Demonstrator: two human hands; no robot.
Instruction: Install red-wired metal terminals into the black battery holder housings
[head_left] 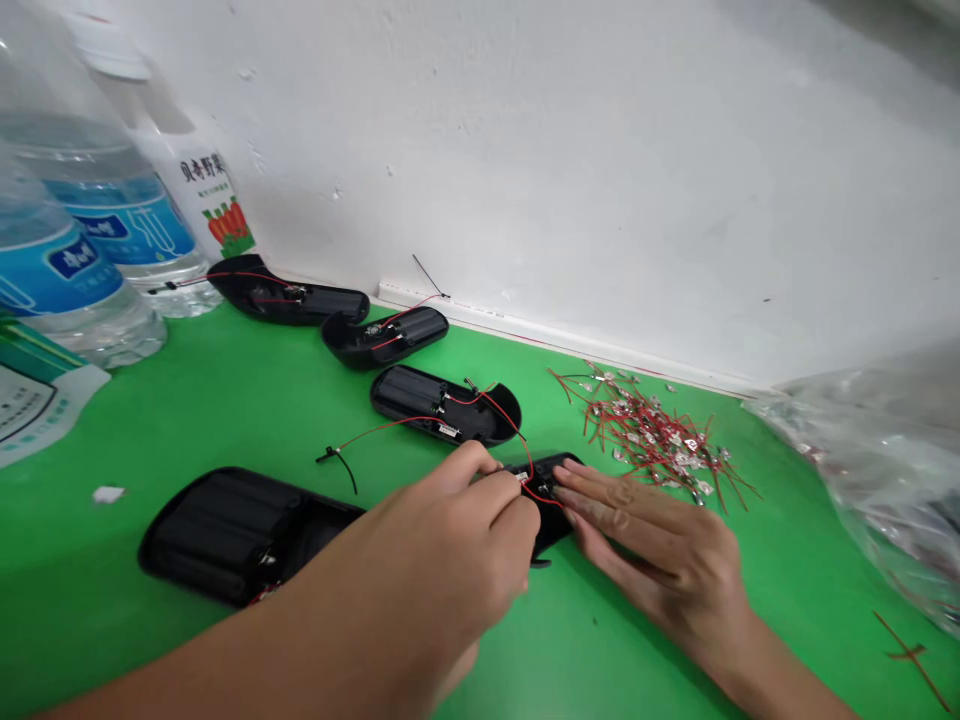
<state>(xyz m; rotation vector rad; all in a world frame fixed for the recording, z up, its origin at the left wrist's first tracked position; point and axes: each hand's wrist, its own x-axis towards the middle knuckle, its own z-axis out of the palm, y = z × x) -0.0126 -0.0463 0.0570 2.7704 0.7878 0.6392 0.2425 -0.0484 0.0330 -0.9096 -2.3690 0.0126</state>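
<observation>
Between my hands lies a black plastic housing (553,527) with red wires, partly covered by my fingers. My left hand (469,530) is closed at its left side, with thumb and index finger pinched near a small white connector (523,479); what the fingertips grip is too small to make out. My right hand (652,540) presses its fingers together on the housing's right part, holding it. Another wired black housing (442,403) lies just behind my left hand. A larger black housing (225,530) is partly hidden by my left forearm.
Two more wired housings (292,300) (390,335) lie along the wall. Red wires with metal tabs (660,435) are piled at the back right. Water bottles (127,220) stand at the left, a clear plastic bag (885,480) lies at the right, all on the green table (585,640).
</observation>
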